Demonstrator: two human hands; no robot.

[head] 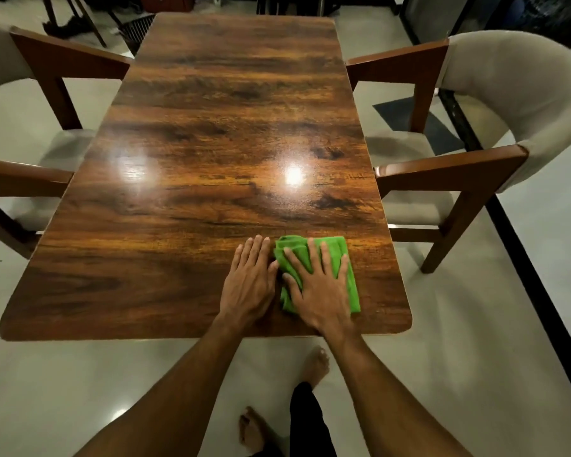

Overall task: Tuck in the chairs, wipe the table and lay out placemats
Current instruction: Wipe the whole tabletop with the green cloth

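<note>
At the bench's point(195, 159) near edge, the right hand point(320, 288) presses the folded green cloth point(333, 247) flat, fingers spread straight to wipe. The left hand point(251, 278), fingers straight and together, braces just beside it. Beyond, the left chair point(63, 61) and right chair point(475, 94) look tucked in.

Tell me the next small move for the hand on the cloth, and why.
Probably sweep the green cloth leftward under the right hand, lifting the left hand out of its path. The cloth sits by the near right corner of the table; most of the top lies left and beyond.
</note>
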